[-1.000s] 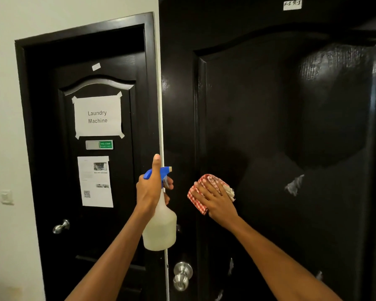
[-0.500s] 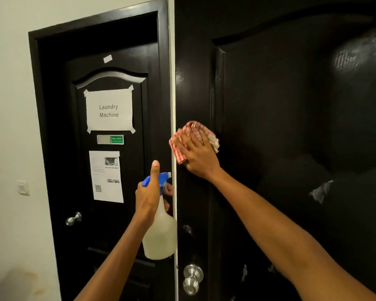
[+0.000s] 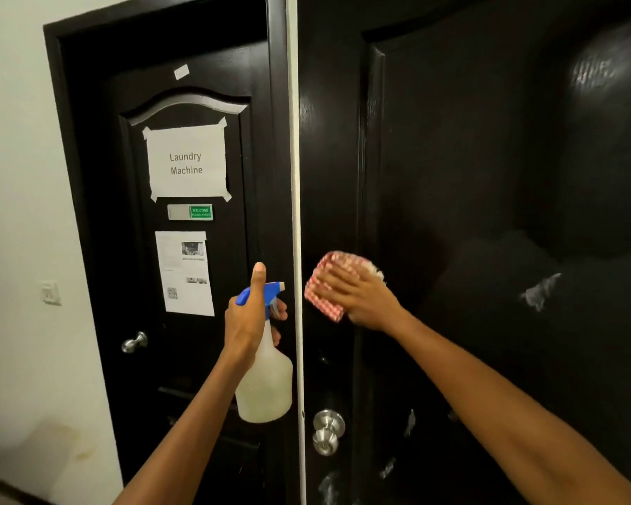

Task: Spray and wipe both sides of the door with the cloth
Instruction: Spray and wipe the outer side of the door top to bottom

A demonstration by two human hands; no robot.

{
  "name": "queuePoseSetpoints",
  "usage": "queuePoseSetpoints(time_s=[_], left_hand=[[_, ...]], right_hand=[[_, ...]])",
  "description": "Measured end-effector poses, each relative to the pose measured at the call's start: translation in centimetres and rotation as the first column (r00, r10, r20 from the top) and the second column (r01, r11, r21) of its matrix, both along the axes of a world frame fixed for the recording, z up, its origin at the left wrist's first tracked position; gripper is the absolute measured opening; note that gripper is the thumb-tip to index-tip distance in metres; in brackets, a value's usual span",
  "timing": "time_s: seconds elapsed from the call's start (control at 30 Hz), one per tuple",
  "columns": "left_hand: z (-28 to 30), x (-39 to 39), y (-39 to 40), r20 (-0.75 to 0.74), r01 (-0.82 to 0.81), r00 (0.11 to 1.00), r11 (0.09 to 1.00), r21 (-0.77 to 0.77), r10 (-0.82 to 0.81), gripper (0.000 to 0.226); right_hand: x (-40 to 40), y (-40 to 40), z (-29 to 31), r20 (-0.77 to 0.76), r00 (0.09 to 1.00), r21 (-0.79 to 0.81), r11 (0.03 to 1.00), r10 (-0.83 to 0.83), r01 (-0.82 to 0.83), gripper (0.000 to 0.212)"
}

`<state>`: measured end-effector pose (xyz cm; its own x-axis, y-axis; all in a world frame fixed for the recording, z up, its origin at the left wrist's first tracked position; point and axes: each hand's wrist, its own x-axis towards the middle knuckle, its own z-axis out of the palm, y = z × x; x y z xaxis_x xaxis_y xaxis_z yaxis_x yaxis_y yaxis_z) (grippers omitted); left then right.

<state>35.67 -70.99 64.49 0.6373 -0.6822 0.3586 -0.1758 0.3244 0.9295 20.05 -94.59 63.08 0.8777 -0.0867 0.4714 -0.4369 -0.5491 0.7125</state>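
Observation:
A glossy black door (image 3: 470, 176) fills the right half of the view, open with its pale edge toward me. My right hand (image 3: 361, 297) presses a red-and-white checked cloth (image 3: 325, 282) flat against the door near its left edge, above the silver knob (image 3: 328, 431). My left hand (image 3: 248, 315) grips the neck of a translucent spray bottle (image 3: 265, 388) with a blue trigger head, thumb up, just left of the door's edge. White smears show on the lower door panel.
Behind, a second black door (image 3: 197, 359) carries a "Laundry Machine" sign (image 3: 187, 162), a green welcome plate and a printed sheet, with a silver handle (image 3: 135, 342). A white wall with a light switch (image 3: 50, 292) lies to the left.
My right hand swept the cloth up the door's left edge, then back down to a spot above the knob. The left hand and bottle stayed nearly still.

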Motion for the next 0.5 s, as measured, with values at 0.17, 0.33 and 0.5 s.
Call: queuePoseSetpoints(time_s=[0.17, 0.33, 0.5], left_hand=[[0.2, 0.2, 0.0, -0.017, -0.022, 1.0, 1.0, -0.022, 0.022, 0.067], [-2.0, 0.4, 0.8, -0.012, -0.048, 0.999, 0.999, -0.005, 0.048, 0.068], [-4.8, 0.8, 1.3, 0.011, -0.048, 0.999, 0.999, 0.01, 0.048, 0.067]], right_hand=[[3.0, 2.4, 9.9, 0.5, 0.863, 0.149, 0.989, -0.071, -0.005, 0.083], [5.5, 2.9, 2.2, 0.428, 0.903, 0.164, 0.985, -0.024, -0.052, 0.083], [4.7, 2.2, -13.0, -0.142, 0.986, 0.185, 0.981, 0.085, -0.058, 0.086]])
